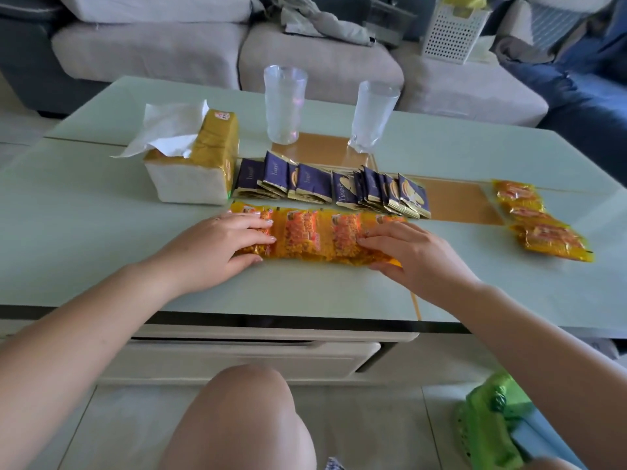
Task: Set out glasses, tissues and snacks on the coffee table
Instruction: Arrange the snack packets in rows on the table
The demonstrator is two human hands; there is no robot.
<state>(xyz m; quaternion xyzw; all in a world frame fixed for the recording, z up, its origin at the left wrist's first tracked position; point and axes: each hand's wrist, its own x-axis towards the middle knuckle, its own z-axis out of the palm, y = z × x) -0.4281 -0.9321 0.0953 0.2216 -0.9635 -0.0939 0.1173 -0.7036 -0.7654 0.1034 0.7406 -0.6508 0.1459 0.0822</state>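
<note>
Head view looks down on a pale tabletop where both hands rest on a row of orange snack packs near the front edge. Left hand lies flat on the row's left end, fingers nearly straight and together, thumb along the near edge. Right hand covers the right end, fingers slightly bent and pressing the packs, thumb at the near edge; neither hand lifts anything. Just behind stands a row of purple packets, with a tissue pack touching its left end. Two glasses stand upright farther back. More orange packs lie well apart at right.
</note>
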